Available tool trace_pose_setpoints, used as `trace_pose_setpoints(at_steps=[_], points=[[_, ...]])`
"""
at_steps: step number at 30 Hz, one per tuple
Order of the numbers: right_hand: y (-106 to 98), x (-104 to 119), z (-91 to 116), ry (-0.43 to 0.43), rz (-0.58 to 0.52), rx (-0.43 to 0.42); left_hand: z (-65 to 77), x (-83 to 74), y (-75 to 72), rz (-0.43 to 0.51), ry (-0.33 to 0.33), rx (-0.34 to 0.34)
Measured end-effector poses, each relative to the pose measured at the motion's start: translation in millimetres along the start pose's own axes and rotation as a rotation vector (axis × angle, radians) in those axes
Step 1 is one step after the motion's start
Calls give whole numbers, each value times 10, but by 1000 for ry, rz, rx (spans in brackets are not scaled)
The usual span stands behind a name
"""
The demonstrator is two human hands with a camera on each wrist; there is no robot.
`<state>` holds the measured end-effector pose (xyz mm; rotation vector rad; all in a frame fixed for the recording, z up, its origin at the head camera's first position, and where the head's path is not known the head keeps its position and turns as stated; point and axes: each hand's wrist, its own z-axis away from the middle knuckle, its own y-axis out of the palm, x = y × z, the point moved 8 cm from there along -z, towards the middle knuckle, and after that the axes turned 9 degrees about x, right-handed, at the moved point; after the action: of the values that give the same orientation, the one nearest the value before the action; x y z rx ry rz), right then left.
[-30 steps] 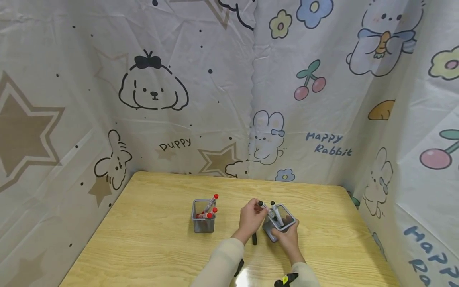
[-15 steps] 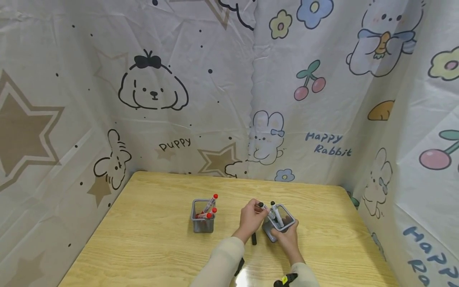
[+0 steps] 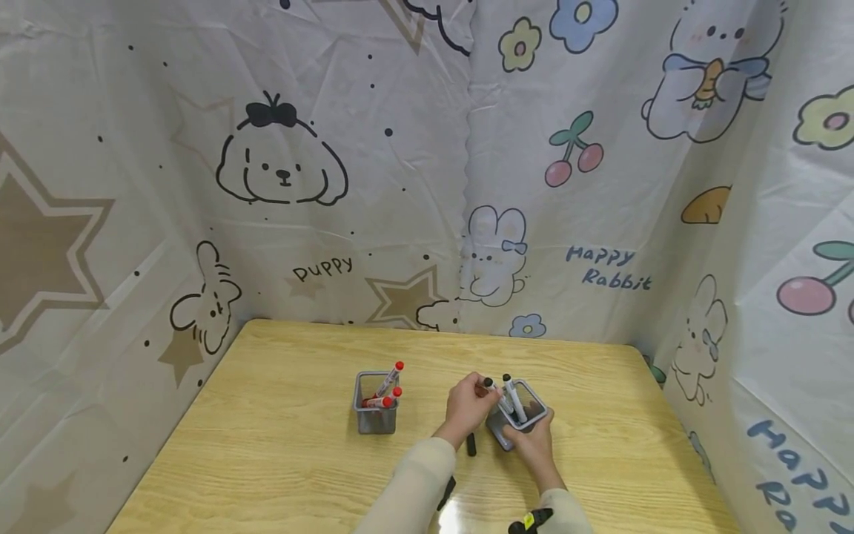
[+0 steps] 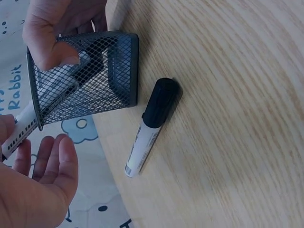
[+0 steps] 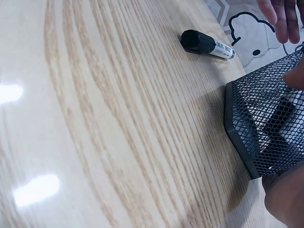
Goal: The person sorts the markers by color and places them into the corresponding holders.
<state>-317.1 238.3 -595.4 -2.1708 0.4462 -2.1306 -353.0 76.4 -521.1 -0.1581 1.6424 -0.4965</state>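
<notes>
My left hand [image 3: 469, 406] pinches a white marker [image 4: 23, 126] with a black end, which sits slanted in the mouth of a dark mesh pen holder [image 4: 88, 102]. My right hand [image 3: 535, 445] grips this holder by its sides and keeps it tilted toward the left hand. Another white marker [image 3: 515, 400] with a black end leans inside it. On the table below the left hand lies a black-capped marker [image 4: 160, 104], also plain in the right wrist view. The mesh partly veils the markers' lower parts.
A second mesh pen holder [image 3: 376, 421] stands upright to the left, with several red-ended markers [image 3: 387, 386] in it. The wooden table [image 3: 280, 445] meets a printed cloth [image 3: 400, 222] at its back edge, and cloth hangs at both sides too.
The marker in my left fingers has shifted slightly right and down into the tilted holder. My right hand keeps its hold, and the head view has turned a touch.
</notes>
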Motion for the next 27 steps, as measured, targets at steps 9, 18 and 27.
trace_pose_setpoints(at_steps=[9, 18, 27], points=[[-1, -6, -4, -2, -25, 3, -29, -10, 22, -23, -40, 51], [8, -4, 18, -11, -18, 1, 9, 50, 33, -32, -76, 72], [6, 30, 31, -8, -19, 6, 34, 11, 18, -55, -28, 85]])
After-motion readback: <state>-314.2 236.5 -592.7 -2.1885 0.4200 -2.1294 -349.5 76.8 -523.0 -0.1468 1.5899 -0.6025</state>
